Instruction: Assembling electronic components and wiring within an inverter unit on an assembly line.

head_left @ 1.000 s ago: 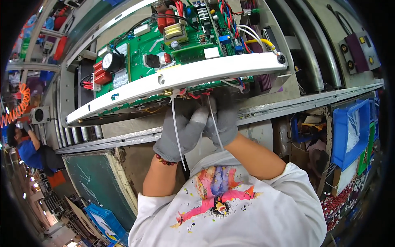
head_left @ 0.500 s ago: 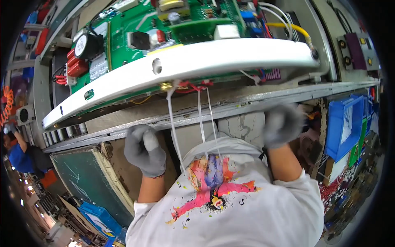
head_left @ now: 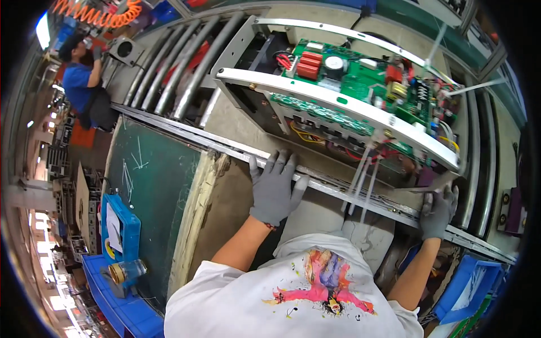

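Grey-gloved hands brace at the metal rail below an open electronics chassis.

The left hand (head_left: pixel 274 188) lies flat, fingers spread, on the rail (head_left: pixel 338 186) at centre frame, gripping nothing; the right hand (head_left: pixel 438 211), at right, curls around the chassis (head_left: pixel 338 101) corner, seemingly steadying it. White cable ties (head_left: pixel 363 180) dangle from its near edge. A green circuit board (head_left: pixel 366 79) sits inside, upper centre. Conveyor rollers (head_left: pixel 169 73) run upper left, beside a co-worker (head_left: pixel 84 84); blue bins (head_left: pixel 121 231) lower left.
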`<state>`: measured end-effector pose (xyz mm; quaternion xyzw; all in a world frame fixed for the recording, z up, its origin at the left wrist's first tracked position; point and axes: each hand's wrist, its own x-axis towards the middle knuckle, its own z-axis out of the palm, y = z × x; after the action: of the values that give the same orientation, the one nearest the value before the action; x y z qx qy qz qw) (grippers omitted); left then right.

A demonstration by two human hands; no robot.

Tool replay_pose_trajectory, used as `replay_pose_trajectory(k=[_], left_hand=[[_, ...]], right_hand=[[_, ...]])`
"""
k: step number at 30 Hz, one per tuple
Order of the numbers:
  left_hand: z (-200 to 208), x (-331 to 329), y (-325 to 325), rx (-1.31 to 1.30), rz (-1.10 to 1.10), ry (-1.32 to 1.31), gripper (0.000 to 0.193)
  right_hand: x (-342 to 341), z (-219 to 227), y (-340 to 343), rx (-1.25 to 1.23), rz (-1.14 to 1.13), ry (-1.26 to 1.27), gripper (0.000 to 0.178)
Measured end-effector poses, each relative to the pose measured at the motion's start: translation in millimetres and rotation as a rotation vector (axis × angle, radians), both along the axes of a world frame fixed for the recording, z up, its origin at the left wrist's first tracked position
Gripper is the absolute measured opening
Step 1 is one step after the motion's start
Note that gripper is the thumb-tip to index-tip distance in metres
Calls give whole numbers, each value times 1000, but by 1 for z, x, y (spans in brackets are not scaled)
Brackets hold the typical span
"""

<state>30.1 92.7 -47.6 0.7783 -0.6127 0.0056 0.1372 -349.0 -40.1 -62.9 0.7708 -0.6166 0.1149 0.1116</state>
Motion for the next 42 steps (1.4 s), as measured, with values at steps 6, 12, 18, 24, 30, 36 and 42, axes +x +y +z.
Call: replay_pose_trajectory(k=[6, 12, 18, 24, 30, 36, 42], left_hand=[[-23, -7, 42, -267, -338, 339, 17], [2, -87, -10, -102, -627, 307, 52], [5, -37, -30, 93, -368, 59, 65], [-2, 26, -24, 144, -78, 34, 65], [8, 56, -25, 227, 237, -127, 67], [18, 79, -40, 140, 300, -4, 66], [-1, 42, -71, -330, 67, 249, 60]], right_hand=[[59, 9, 18, 86, 243, -160, 38], [120, 24, 6, 584, 553, -259, 58], [-11, 62, -81, 199, -36, -272, 31], [-239, 55, -149, 379, -1035, -365, 58], [-236, 19, -146, 231, -1336, -348, 61], [-215, 22, -127, 244, -1264, -266, 56], [-137, 34, -106, 371, -1102, -232, 50]])
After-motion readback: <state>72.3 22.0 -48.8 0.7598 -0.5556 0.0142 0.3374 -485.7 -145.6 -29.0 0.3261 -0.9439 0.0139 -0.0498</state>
